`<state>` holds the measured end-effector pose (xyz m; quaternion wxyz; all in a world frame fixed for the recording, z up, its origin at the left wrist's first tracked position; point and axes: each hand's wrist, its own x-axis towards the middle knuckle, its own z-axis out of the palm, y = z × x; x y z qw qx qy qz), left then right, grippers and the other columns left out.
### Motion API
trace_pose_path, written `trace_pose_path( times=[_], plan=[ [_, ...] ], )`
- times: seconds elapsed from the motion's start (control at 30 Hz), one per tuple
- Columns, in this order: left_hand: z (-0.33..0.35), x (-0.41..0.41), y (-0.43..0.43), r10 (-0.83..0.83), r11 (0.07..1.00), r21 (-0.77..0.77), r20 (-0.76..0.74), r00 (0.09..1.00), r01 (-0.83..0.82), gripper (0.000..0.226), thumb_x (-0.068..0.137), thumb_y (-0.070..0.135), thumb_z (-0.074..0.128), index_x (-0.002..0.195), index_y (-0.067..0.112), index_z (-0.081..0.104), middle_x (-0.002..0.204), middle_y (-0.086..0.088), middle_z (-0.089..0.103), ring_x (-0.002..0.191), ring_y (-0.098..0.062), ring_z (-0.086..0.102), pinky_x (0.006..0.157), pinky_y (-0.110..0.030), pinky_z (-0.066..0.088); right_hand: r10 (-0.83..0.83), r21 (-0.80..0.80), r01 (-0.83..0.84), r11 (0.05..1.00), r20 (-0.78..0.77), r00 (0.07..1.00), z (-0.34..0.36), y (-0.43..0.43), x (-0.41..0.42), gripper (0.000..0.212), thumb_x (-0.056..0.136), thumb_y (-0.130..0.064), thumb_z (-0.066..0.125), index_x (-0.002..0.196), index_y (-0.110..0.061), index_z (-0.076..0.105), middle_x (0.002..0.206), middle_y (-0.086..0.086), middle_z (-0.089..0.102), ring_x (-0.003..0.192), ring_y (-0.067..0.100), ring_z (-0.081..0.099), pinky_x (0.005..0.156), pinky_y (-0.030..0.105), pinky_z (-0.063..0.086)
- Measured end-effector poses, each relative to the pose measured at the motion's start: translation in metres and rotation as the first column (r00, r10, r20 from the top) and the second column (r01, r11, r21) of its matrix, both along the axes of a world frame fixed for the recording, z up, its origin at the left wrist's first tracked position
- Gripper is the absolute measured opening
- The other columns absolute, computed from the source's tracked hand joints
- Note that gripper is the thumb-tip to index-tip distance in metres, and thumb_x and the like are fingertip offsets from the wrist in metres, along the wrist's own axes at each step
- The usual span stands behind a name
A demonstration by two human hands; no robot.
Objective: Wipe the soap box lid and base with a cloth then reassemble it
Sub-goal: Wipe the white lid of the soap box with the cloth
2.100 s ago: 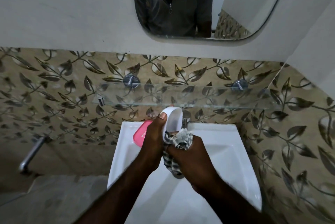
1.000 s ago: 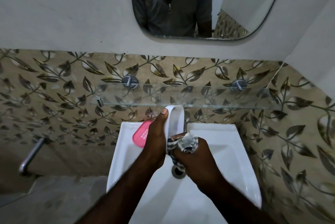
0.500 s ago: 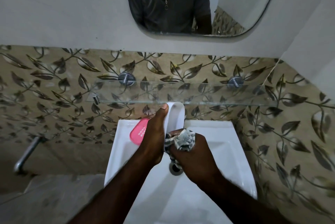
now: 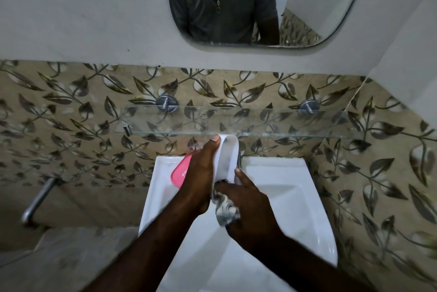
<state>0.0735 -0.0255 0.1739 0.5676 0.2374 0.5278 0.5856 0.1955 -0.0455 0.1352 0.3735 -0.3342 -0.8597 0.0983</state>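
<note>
— What does the soap box look like?
— A white oval half [image 4: 226, 157], stood on end over the sink's [image 4: 295, 173] back edge, left hand [image 4: 201, 173] gripping it; the pink half [image 4: 181, 172] lies at the back-left corner.
— The right hand [image 4: 248, 206]?
— Clenched on a checked cloth [image 4: 224, 211].

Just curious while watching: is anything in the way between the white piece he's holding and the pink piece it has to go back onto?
Only his own left hand, which grips the white piece and overlaps the pink piece on the sink rim.
</note>
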Motion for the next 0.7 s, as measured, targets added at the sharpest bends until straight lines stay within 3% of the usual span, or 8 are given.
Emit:
trace_pose_path(
  times=[0.1, 0.2, 0.27, 0.4, 0.5, 0.57, 0.63, 0.7],
  plan=[
    [-0.005, 0.001, 0.001, -0.039, 0.997, -0.068, 0.013, 0.999, 0.04, 0.032, 0.084, 0.06, 0.056, 0.095, 0.031, 0.064, 0.108, -0.01, 0.067, 0.101, -0.029, 0.063, 0.095, -0.047, 0.051, 0.064, 0.065, -0.079, 0.995, 0.209, 0.976, -0.01, 0.015, 0.014, 0.048, 0.059, -0.004, 0.061, 0.102, -0.023, 0.059, 0.095, -0.006, 0.072, 0.099, 0.012, 0.063, 0.113, 0.03, 0.028],
    [-0.002, 0.004, 0.003, -0.009, 1.0, -0.003, -0.05, 0.999, 0.009, 0.024, 0.087, 0.053, 0.056, 0.085, 0.031, 0.066, 0.09, 0.004, 0.075, 0.088, -0.015, 0.067, 0.085, -0.037, 0.053, -0.136, -0.477, 0.044, 0.878, -0.161, 0.978, 0.013, 0.003, -0.003, 0.026, 0.066, -0.006, 0.061, 0.085, -0.023, 0.064, 0.074, -0.005, 0.069, 0.071, 0.01, 0.064, 0.077, 0.023, 0.05],
    [-0.001, 0.004, 0.004, 0.028, 0.999, 0.047, -0.09, 0.996, -0.024, 0.045, 0.073, 0.064, 0.06, 0.1, 0.029, 0.072, 0.107, 0.0, 0.074, 0.101, -0.019, 0.067, 0.097, -0.045, 0.05, -0.213, -0.694, -0.143, 0.706, -0.401, 0.891, 0.016, -0.001, -0.014, 0.015, 0.074, -0.005, 0.062, 0.076, -0.02, 0.067, 0.061, -0.007, 0.063, 0.056, 0.004, 0.053, 0.055, 0.026, 0.043],
    [-0.003, -0.003, 0.004, 0.002, 0.999, -0.033, -0.019, 1.0, -0.003, 0.046, 0.077, 0.066, 0.058, 0.107, 0.031, 0.067, 0.108, -0.01, 0.069, 0.099, -0.031, 0.067, 0.087, -0.044, 0.054, 0.057, -0.096, -0.059, 0.994, -0.026, 0.998, -0.002, 0.007, 0.003, 0.039, 0.064, -0.002, 0.065, 0.097, -0.022, 0.067, 0.09, -0.009, 0.071, 0.086, 0.011, 0.066, 0.083, 0.025, 0.05],
    [-0.001, -0.005, 0.007, -0.109, 0.985, -0.131, 0.033, 0.993, 0.112, 0.054, 0.078, 0.068, 0.057, 0.114, 0.028, 0.061, 0.111, -0.015, 0.068, 0.097, -0.033, 0.068, 0.084, -0.044, 0.056, 0.104, 0.125, -0.124, 0.984, 0.151, 0.983, -0.008, 0.024, 0.013, 0.041, 0.067, -0.007, 0.06, 0.107, -0.016, 0.064, 0.104, 0.002, 0.073, 0.103, 0.018, 0.063, 0.102, 0.029, 0.042],
    [0.0, -0.004, 0.01, -0.103, 0.989, -0.104, -0.013, 0.995, 0.101, 0.047, 0.079, 0.066, 0.057, 0.109, 0.03, 0.063, 0.115, -0.012, 0.068, 0.102, -0.031, 0.067, 0.092, -0.047, 0.054, 0.01, -0.102, -0.008, 0.995, 0.016, 1.0, 0.004, 0.02, 0.006, 0.025, 0.067, -0.013, 0.055, 0.087, -0.019, 0.069, 0.083, -0.002, 0.073, 0.083, 0.019, 0.066, 0.086, 0.028, 0.049],
    [0.0, -0.002, 0.01, -0.078, 0.996, -0.059, -0.086, 0.993, 0.073, 0.053, 0.074, 0.069, 0.057, 0.11, 0.031, 0.067, 0.118, -0.008, 0.068, 0.106, -0.027, 0.066, 0.098, -0.048, 0.05, -0.173, -0.626, -0.068, 0.777, -0.316, 0.933, 0.015, 0.008, -0.011, 0.009, 0.068, -0.015, 0.058, 0.073, -0.016, 0.066, 0.06, -0.004, 0.064, 0.056, 0.018, 0.057, 0.058, 0.032, 0.045],
    [-0.004, -0.001, 0.008, -0.067, 0.997, -0.051, -0.086, 0.994, 0.062, 0.053, 0.072, 0.069, 0.056, 0.109, 0.033, 0.068, 0.118, -0.006, 0.069, 0.107, -0.026, 0.066, 0.099, -0.049, 0.049, -0.227, -0.749, -0.227, 0.623, -0.45, 0.864, 0.012, 0.001, -0.017, 0.01, 0.067, -0.014, 0.062, 0.067, -0.024, 0.065, 0.053, -0.008, 0.059, 0.048, 0.009, 0.049, 0.053, 0.025, 0.04]
  ],
)
